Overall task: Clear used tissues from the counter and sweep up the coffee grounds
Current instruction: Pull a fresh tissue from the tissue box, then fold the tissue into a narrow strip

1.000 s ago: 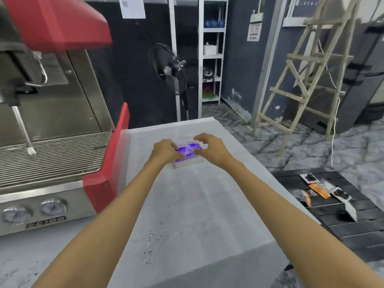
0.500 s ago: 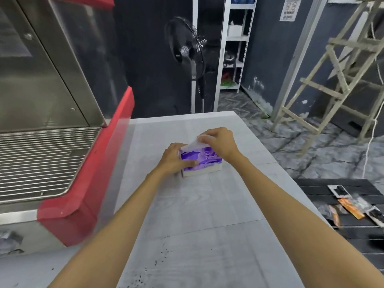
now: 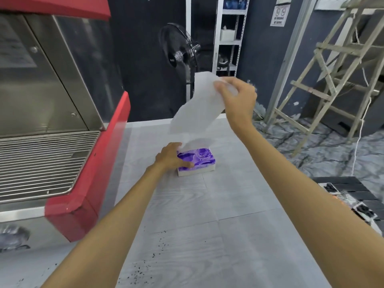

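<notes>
A purple and white tissue pack (image 3: 197,161) lies on the grey counter (image 3: 228,204), near its far end. My left hand (image 3: 170,157) presses down on the pack's left side and holds it in place. My right hand (image 3: 239,100) is raised above the pack, pinching a white tissue (image 3: 197,104) that hangs from my fingers. Another tissue sticks up from the pack's slot. Dark coffee grounds (image 3: 141,271) are scattered over the near part of the counter, between my forearms.
A red and steel espresso machine (image 3: 52,121) fills the left side, its drip grate beside my left arm. The counter's right edge drops to a marbled floor with a black mat (image 3: 353,196) and packets. A fan (image 3: 178,53), shelves and a wooden ladder (image 3: 332,75) stand behind.
My right hand has pulled a tissue out of the pack and lifted it high above the counter. My left hand stays on the pack. The camera has moved closer.
</notes>
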